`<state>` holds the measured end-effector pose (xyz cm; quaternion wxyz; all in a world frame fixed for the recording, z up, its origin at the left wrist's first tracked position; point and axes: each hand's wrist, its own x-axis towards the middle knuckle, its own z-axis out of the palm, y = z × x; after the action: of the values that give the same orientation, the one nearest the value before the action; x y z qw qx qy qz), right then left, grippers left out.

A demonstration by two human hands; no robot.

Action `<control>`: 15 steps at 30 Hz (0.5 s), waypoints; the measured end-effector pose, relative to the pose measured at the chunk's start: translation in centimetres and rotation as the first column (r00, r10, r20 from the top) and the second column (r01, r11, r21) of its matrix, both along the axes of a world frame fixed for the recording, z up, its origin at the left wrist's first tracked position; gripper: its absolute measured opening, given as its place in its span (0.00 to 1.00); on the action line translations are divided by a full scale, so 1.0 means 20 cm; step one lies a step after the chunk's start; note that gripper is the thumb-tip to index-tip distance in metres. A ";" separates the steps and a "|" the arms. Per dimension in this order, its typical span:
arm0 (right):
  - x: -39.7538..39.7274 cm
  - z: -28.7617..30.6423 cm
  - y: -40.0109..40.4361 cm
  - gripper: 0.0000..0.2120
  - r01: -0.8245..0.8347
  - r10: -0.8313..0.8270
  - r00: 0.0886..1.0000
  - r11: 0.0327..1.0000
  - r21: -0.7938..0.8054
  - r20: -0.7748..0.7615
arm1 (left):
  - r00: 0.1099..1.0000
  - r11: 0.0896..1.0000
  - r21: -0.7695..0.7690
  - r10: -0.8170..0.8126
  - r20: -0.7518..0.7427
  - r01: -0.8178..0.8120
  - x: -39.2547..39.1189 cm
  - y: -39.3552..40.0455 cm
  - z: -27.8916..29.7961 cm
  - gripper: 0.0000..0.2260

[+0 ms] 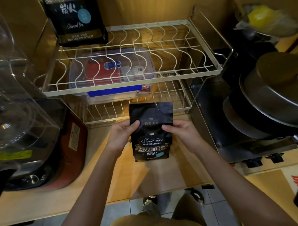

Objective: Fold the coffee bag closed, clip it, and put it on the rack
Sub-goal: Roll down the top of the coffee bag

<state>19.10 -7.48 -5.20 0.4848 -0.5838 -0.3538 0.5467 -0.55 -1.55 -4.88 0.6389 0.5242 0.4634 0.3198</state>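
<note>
At far left a clear cover (10, 83) blurs what lies behind it. Lower centre, the left hand (121, 135) and right hand (182, 133) pinch the bag (150, 132) by its sides: black, upright, top torn and unfolded, before the rack (133, 78). A pot (274, 95) is cut off at right.

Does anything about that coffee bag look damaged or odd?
Yes. The coffee bag, held upright by the left hand and right hand, has a ragged, uneven tear along its top right edge instead of a clean opening.
</note>
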 end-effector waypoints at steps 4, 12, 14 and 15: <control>-0.01 0.02 0.01 0.07 0.009 -0.010 1.000 0.999 -0.044 -0.012 | 0.993 0.997 -0.032 0.068 0.099 -0.065 0.03 -0.03 0.00 0.20; -0.04 0.06 -0.02 0.23 0.201 -0.199 0.979 0.974 0.105 -0.031 | 0.947 0.966 -0.008 0.254 0.194 -0.258 0.08 -0.08 0.07 0.29; -0.06 0.07 -0.02 0.20 0.242 -0.241 0.970 0.961 0.131 -0.023 | 0.957 0.970 0.037 0.230 0.174 -0.240 0.09 -0.08 0.10 0.24; -0.06 0.08 -0.02 0.16 0.249 -0.250 0.968 0.959 0.136 -0.011 | 0.966 0.973 0.058 0.212 0.150 -0.222 0.09 -0.08 0.10 0.20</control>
<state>17.89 -7.82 -3.58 0.5872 -0.5912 -0.3155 0.4541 1.32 -3.09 -2.79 0.6115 0.4694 0.4591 0.4415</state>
